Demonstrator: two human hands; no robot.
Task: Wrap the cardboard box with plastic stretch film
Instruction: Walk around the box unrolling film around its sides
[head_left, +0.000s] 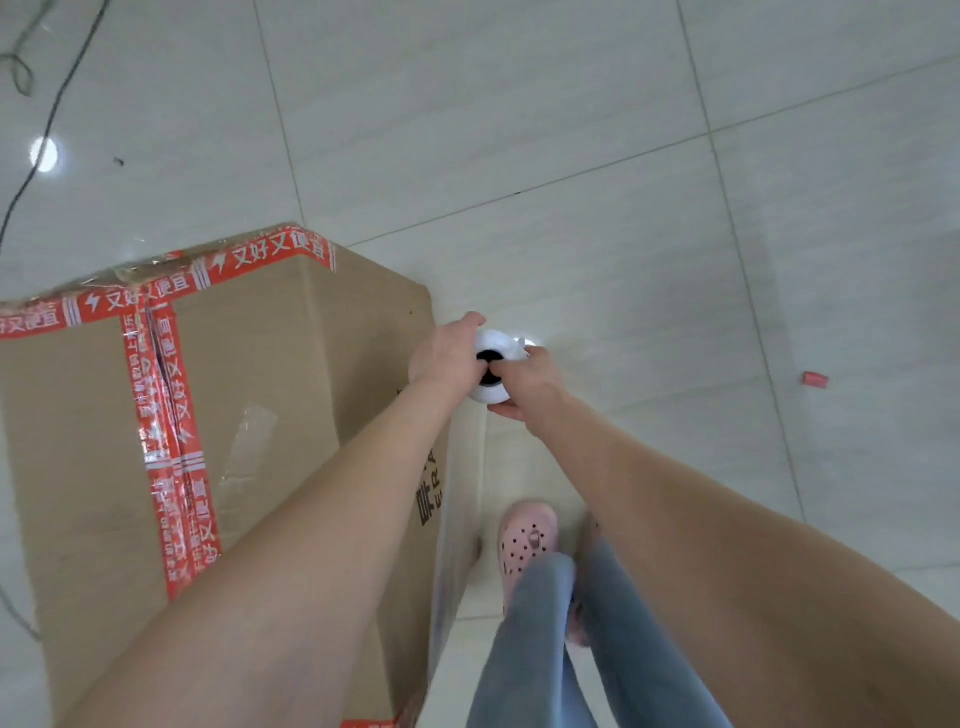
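A large brown cardboard box (270, 374), sealed with red printed tape, stands on the tiled floor at the left. Beside its right side I hold a white roll of stretch film (493, 345) upright, seen end-on with its dark core. My left hand (447, 353) grips the roll from the left. My right hand (530, 384) grips it from the right, with a finger at the core. A sheet of clear film (457, 519) runs down along the box's right face, below the roll.
My legs in blue jeans and a pink perforated shoe (524, 540) stand just right of the box. A black cable (47, 130) trails over the floor at the far left. A small red scrap (814, 379) lies on the tiles at the right.
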